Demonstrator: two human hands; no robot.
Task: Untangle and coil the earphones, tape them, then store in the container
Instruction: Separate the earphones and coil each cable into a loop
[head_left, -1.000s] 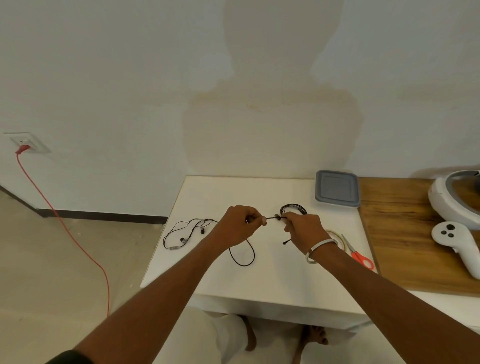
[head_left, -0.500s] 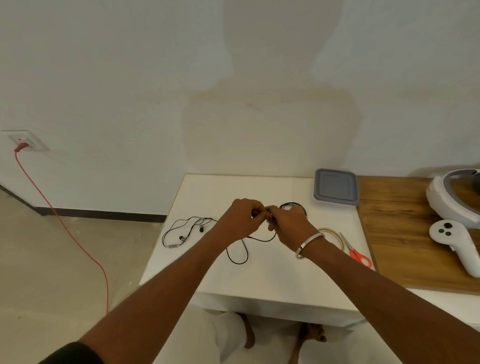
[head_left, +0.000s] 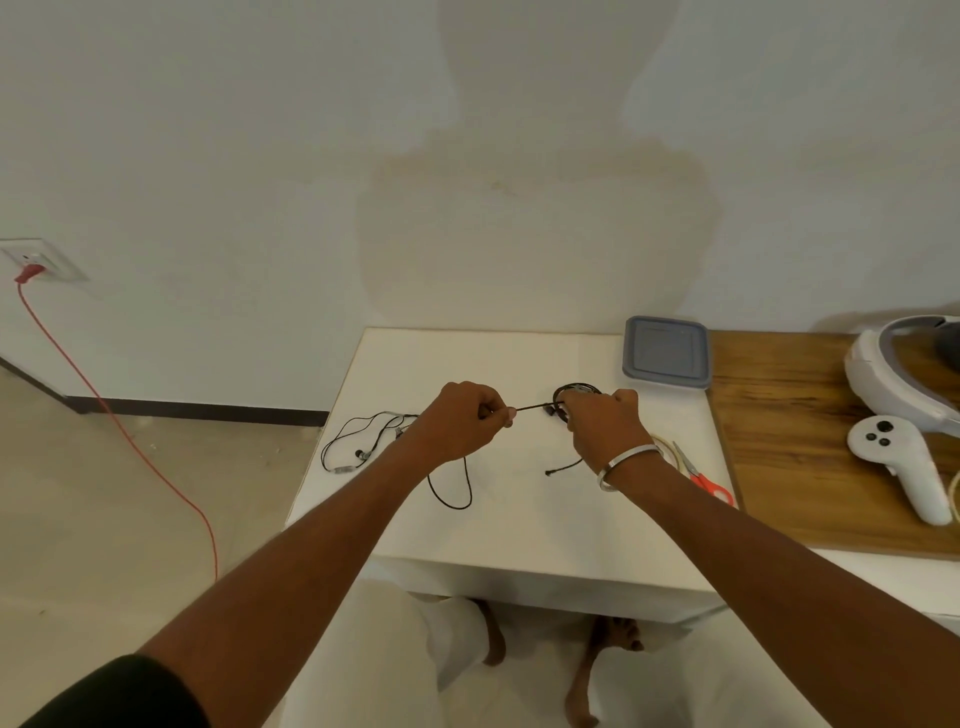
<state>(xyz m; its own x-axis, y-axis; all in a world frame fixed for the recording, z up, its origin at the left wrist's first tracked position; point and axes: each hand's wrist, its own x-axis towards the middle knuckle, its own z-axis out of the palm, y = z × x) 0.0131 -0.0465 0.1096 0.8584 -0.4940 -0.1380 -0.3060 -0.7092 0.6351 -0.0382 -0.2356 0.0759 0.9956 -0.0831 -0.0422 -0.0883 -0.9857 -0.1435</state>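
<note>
Above the middle of the white table (head_left: 519, 540), a black earphone cable (head_left: 535, 407) runs taut between the person's two hands. The left hand (head_left: 462, 421) pinches it at thumb and forefinger; the right hand (head_left: 602, 426) is curled round a small coil (head_left: 574, 389) of the same cable. A slack loop (head_left: 452, 493) hangs from the left hand onto the table, and a short free end (head_left: 563, 467) trails below the right.

Judgement: the cable is light, thin and limp, likely to kink or re-tangle; best held close to the coil, not by the earbuds.

A second pair of earphones (head_left: 363, 441) lies tangled to the left. The lidded grey container (head_left: 666, 352) sits at the far right; red-handled scissors (head_left: 701, 475) lie near the right wrist, with what seems a tape roll (head_left: 667, 448) beside them.
</note>
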